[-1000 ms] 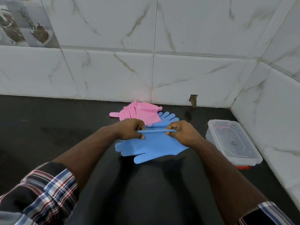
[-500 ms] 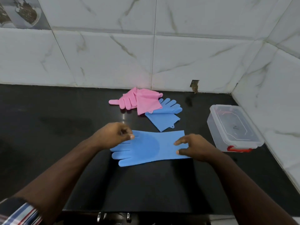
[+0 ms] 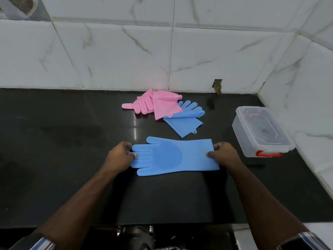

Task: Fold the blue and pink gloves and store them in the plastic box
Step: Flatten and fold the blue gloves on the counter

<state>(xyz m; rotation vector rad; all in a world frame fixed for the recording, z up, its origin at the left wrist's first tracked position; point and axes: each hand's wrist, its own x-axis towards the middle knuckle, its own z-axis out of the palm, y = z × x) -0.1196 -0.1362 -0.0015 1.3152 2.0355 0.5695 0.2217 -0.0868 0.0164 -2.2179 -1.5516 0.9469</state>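
Here the left hand [image 3: 118, 156] pinches the finger tips of a blue glove [image 3: 173, 156]; the right hand [image 3: 223, 155] pinches its cuff end; the glove lies flat and stretched between them on the black counter [image 3: 54, 150]; behind it sits a second blue glove [image 3: 183, 123], folded over; a pink glove [image 3: 156, 104] lies partly on top of that one, near the tiled wall [image 3: 126, 51]; the plastic box [image 3: 259, 132] sits to the right with its lid on and a red handle

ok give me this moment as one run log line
step: flat blue glove laid out | left hand pinches fingertips | right hand holds cuff | plastic box lid on
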